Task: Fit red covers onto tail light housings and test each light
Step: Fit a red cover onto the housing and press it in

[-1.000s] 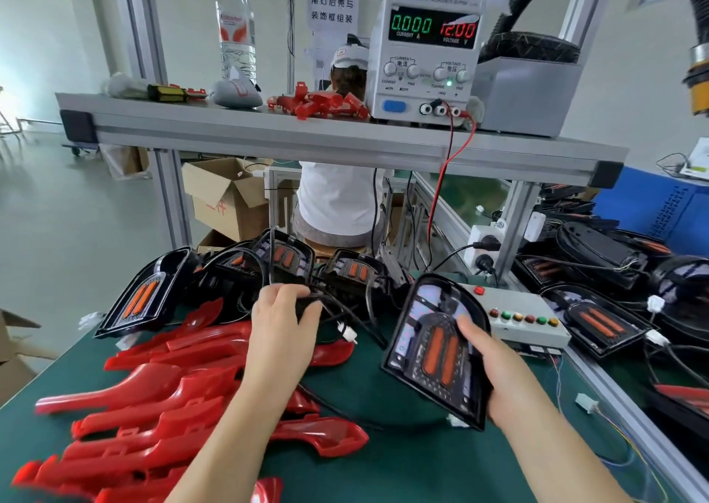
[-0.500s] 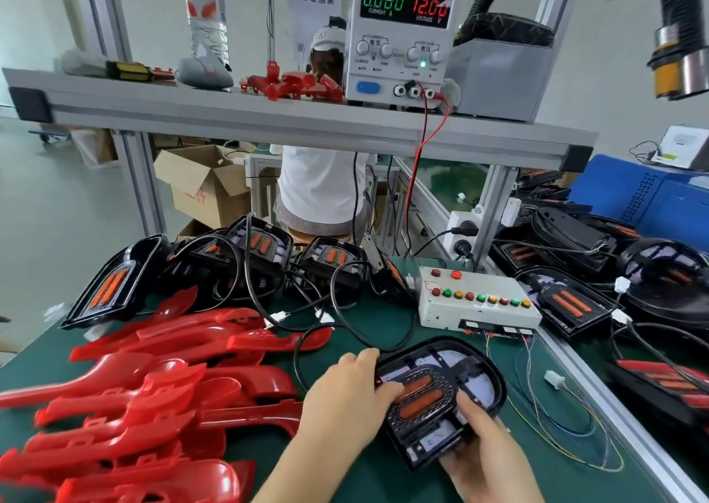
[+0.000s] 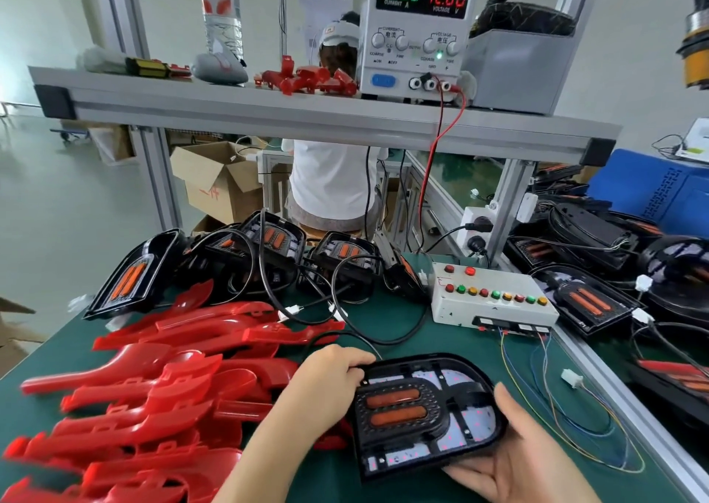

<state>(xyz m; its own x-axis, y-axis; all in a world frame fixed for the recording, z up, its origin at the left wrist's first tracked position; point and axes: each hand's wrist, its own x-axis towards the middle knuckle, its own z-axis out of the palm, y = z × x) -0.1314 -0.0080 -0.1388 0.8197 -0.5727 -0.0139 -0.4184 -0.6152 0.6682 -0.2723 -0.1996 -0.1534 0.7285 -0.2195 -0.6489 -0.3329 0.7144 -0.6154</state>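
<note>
I have my left hand point(image 3: 330, 380) curled over the left rim and my right hand point(image 3: 514, 460) cupping the right edge of one tail light housing point(image 3: 426, 414) over the green table point(image 3: 403, 334), five more housings point(image 3: 276, 238) beyond them, red covers point(image 3: 153, 387) heaped past counting to their left, and one button box point(image 3: 491, 303) ahead.

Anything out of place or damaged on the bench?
Nothing looks damaged. The tail light housing, held by left hand and right hand, has no cover yet. Only untidiness: thin wires from the button box sprawl across the mat, a white connector lying free.
</note>
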